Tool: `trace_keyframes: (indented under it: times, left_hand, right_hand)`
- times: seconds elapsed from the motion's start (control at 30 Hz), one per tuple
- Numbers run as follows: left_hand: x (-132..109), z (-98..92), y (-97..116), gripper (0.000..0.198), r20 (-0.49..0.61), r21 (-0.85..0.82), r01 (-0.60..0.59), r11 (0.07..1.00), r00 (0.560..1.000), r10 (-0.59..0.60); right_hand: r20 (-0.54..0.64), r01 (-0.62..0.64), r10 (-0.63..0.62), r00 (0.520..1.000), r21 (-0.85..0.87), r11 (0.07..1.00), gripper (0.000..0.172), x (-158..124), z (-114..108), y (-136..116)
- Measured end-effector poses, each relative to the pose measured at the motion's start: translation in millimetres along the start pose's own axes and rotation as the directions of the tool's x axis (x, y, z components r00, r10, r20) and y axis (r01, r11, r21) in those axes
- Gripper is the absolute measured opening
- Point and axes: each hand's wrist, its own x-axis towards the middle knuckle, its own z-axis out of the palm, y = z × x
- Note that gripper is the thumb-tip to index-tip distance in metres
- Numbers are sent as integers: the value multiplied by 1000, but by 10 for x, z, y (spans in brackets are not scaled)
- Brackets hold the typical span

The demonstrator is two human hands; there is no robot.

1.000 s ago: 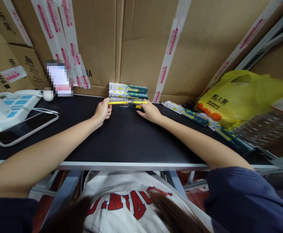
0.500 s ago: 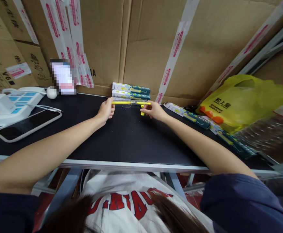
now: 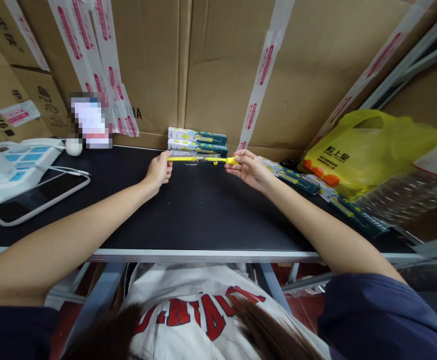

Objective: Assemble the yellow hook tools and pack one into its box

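Observation:
My left hand is closed round the left end of a slim yellow tool, which lies level just above the tabletop. Its middle is metallic or clear, and a thin wire hook shows under it. On the right, my right hand pinches a yellow handle-like piece between thumb and forefinger, with the other fingers loosely curled. That piece lines up with the tool; whether the two are joined I cannot tell. Directly behind are stacked narrow printed boxes picturing a yellow tool.
More such boxes lie to the right, near a yellow plastic bag and a clear plastic bottle or container. At left are a phone and a power strip with cables. Cardboard walls the back.
My right hand has shifted right, and its fingers are more spread. The yellow piece that pointed downward by my fingers now shows in line with the tool. The view has moved slightly.

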Motion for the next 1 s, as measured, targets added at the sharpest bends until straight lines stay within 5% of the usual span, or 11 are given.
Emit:
trace_keyframes:
  times: [0.67, 1.0]
  left_hand:
    - [-31, 29, -5, 33, 36, 45, 7, 999, 999, -9]
    - [-33, 26, -16, 35, 53, 46, 26, 999, 998, -29]
  right_hand:
    - [59, 88, -85, 995, -46, 995, 45, -76, 103, 23]
    - [96, 316, -302, 948, -195, 929, 44, -78, 147, -15]
